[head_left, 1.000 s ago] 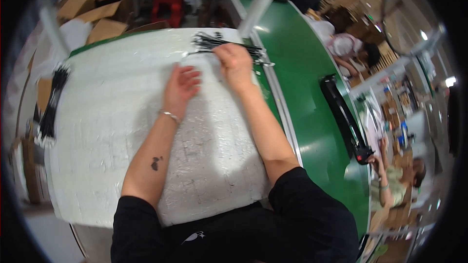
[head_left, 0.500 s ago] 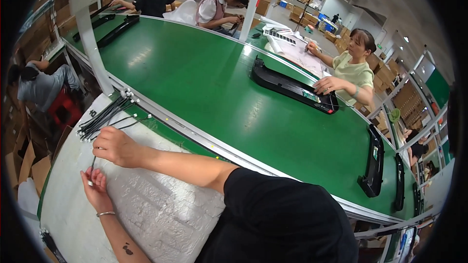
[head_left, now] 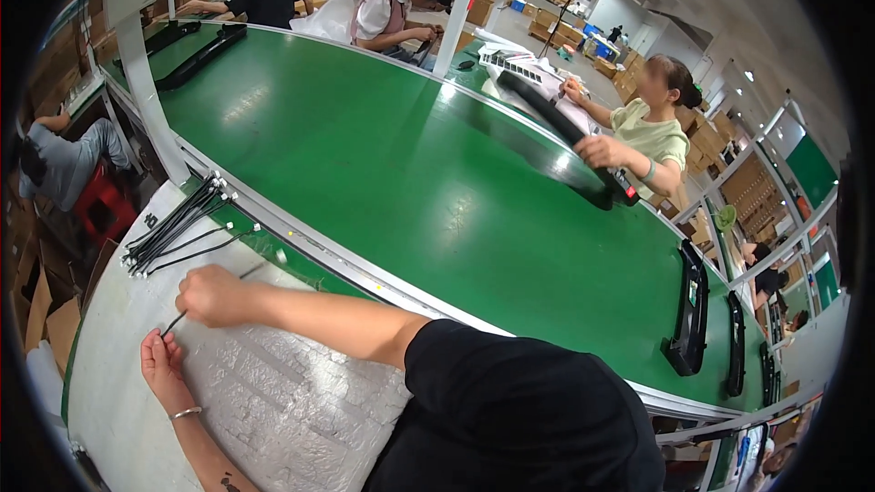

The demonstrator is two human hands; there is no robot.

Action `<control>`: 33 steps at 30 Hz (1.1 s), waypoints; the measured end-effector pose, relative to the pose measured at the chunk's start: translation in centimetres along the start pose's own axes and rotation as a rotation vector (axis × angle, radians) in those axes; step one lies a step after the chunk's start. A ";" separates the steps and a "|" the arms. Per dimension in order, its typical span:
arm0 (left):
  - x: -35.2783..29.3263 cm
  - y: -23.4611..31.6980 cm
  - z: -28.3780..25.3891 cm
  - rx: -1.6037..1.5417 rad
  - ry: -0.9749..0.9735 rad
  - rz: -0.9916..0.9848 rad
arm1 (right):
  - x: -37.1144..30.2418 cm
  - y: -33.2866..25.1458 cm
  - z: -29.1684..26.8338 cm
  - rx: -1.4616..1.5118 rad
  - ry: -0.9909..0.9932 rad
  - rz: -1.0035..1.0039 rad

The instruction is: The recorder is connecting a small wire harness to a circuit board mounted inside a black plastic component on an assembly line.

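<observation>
A thin black cable [head_left: 173,322] runs between my two hands above the white, wrinkled worktop at left. Fingertips of my left hand [head_left: 164,369], the one with the bracelet on its wrist, pinch its lower end. My right hand [head_left: 211,296] is closed around it further up, and a blurred length seems to come out behind the knuckles. Just beyond the right hand lies a bundle of black cables [head_left: 178,228] with white connectors. A couple of cables lie slightly apart from the bundle, towards the green belt.
Past the metal rail stretches a green conveyor belt [head_left: 365,173]. Across it, a co-worker [head_left: 652,132] holds a long black housing [head_left: 547,114] tilted up. More black housings [head_left: 690,310] rest at the right and far left. A white post [head_left: 146,82] rises beside the cable bundle.
My left fingers have closed into a pinch on the cable; before, the palm was more open with a white connector in it. The co-worker has raised the black housing off the belt.
</observation>
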State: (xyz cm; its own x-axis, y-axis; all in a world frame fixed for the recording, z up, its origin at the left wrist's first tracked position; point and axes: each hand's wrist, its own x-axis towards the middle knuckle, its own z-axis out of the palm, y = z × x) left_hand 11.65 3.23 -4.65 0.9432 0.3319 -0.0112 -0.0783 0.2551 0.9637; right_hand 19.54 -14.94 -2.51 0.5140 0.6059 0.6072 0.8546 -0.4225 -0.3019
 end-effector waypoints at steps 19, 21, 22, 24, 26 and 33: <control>-0.9 -0.8 0.5 0.496 -0.209 0.176 | -1.0 -2.4 1.4 -0.048 -0.261 0.115; -1.0 -0.7 0.5 0.551 -0.215 0.173 | -0.9 -1.1 1.0 -0.072 -0.338 0.175; -1.1 -0.7 0.2 0.540 -0.209 0.172 | -0.7 -0.3 1.3 -0.106 -0.290 0.247; -1.2 -0.6 0.5 0.521 -0.211 0.170 | -0.6 1.3 0.9 -0.147 -0.245 0.325; -1.3 -0.6 0.9 0.532 -0.203 0.152 | -0.4 2.5 0.5 -0.254 -0.170 0.409; -1.6 -0.4 1.9 0.580 -0.198 0.208 | -0.9 5.0 1.4 -0.279 0.068 0.321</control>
State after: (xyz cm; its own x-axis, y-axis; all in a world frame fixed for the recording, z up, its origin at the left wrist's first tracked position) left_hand 10.73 0.87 -4.52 0.9732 0.1334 0.1872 -0.1310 -0.3473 0.9285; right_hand 23.44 -16.63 -5.64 0.7366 0.3722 0.5647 0.5949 -0.7538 -0.2790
